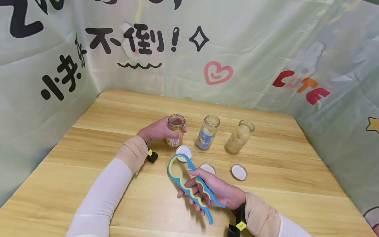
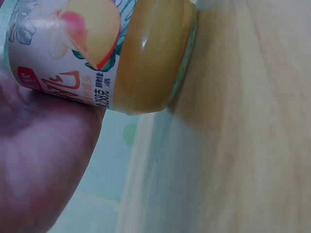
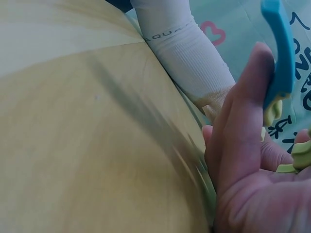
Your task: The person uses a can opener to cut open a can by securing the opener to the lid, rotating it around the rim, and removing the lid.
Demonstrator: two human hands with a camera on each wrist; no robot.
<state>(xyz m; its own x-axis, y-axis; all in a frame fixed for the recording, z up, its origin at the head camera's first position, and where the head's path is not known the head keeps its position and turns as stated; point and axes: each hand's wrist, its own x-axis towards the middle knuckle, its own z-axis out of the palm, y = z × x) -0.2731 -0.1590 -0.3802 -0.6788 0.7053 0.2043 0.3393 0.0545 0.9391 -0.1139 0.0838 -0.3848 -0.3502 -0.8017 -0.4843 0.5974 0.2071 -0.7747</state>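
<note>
At the left of the row, my left hand (image 1: pixel 158 129) grips a lidless glass jar (image 1: pixel 174 142). Its label in the left wrist view shows a peach, and yellow-orange contents (image 2: pixel 150 58) fill the lower glass; the base is right at the tabletop. My right hand (image 1: pixel 223 191) holds a blue and yellow jar opener (image 1: pixel 171 169) by its handles, thumb on one arm and fingers by the other. The opener's loop overlaps a white lid (image 1: pixel 186 151) in the head view. In the right wrist view, a blue handle (image 3: pixel 282 63) rises beside my fingers (image 3: pixel 243 121).
Two more lidless jars stand to the right: one with a blue label (image 1: pixel 205 139), one with pale chunks (image 1: pixel 237 141). Two more lids, the middle one (image 1: pixel 208 168) and the right one (image 1: pixel 239 172), lie before them on the wooden table (image 1: pixel 142 204). Printed cloth (image 1: pixel 248 65) hangs behind.
</note>
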